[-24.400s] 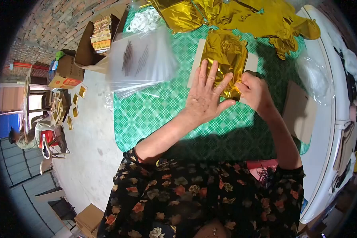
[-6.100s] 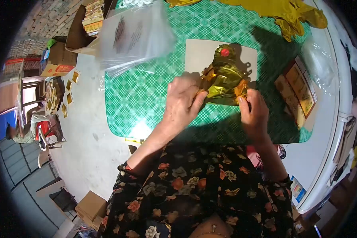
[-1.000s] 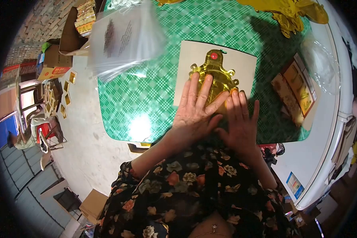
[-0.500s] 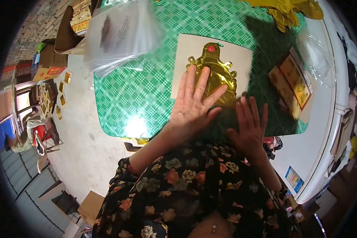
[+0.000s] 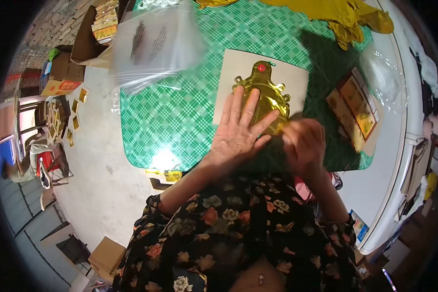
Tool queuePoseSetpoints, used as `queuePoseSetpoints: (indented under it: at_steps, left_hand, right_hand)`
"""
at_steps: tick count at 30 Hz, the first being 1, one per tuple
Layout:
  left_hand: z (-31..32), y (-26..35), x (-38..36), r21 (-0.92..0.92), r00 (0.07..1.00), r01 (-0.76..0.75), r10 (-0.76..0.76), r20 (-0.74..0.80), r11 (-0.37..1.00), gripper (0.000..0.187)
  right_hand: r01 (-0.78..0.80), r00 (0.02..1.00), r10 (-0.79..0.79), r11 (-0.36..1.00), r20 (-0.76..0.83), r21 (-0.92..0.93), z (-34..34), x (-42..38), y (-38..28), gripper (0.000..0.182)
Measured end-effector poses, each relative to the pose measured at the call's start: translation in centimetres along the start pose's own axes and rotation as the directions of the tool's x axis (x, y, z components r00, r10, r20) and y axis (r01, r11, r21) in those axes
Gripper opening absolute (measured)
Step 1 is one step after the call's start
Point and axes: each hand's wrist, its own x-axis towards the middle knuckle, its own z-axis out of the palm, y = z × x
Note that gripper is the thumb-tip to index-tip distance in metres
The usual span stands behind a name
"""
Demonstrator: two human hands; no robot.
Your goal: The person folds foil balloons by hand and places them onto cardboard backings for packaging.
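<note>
Fingers spread, my left hand lies flat over the left part of a shiny gold foil piece with a red dot near its top. Beneath the foil is a cream-coloured card on the green checked tablecloth. My right hand is at the foil's lower right edge, its fingers curled together and slightly blurred. Whatever lies between those fingers is too small or hidden to make out.
Clear plastic bags lie at the table's upper left. Gold foil is heaped at the upper right, above a printed card package and clear wrap. A person sits at the far left.
My right hand has gone from open fingers to curled ones at the foil's lower edge. My left hand stays flat on the foil. The view has shifted slightly.
</note>
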Motion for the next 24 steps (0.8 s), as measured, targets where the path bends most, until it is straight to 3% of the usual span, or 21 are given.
queuePoseSetpoints:
  at_steps: [2, 6, 9, 15, 18, 24]
  left_hand:
    - [0.2, 0.0, 0.0, 0.010, 1.000, 0.009, -0.009, 0.018, 1.000, 0.062]
    - [-0.1, 0.2, 0.1, 0.027, 0.998, 0.022, -0.023, 0.054, 0.999, 0.058]
    - [-0.1, 0.2, 0.1, 0.002, 0.998, 0.029, -0.029, 0.059, 1.000, 0.057]
    - [-0.1, 0.1, -0.1, -0.017, 0.999, 0.020, -0.020, 0.038, 1.000, 0.059]
    - [-0.2, 0.2, -0.1, -0.030, 0.999, 0.027, -0.026, 0.044, 0.999, 0.061]
    - [-0.3, 0.0, -0.1, -0.048, 1.000, 0.010, -0.010, 0.001, 0.999, 0.062]
  right_hand:
    - [-0.027, 0.996, 0.024, 0.999, -0.088, -0.032, 1.2, 3.5, 0.7, 0.038]
    - [0.014, 0.997, -0.018, 0.998, -0.069, -0.061, 2.2, 9.0, 1.5, 0.036]
    - [-0.019, 0.999, 0.021, 0.999, 0.031, -0.049, 2.2, 9.3, 1.1, 0.037]
    - [-0.072, 0.997, 0.073, 0.987, 0.002, -0.144, 2.2, 9.7, 0.2, 0.028]
    - [-0.162, 0.977, 0.188, 0.962, 0.102, -0.220, 2.4, 9.8, 0.3, 0.024]
    - [-0.177, 0.978, 0.174, 0.984, 0.113, 0.020, 2.4, 9.2, 1.8, 0.016]
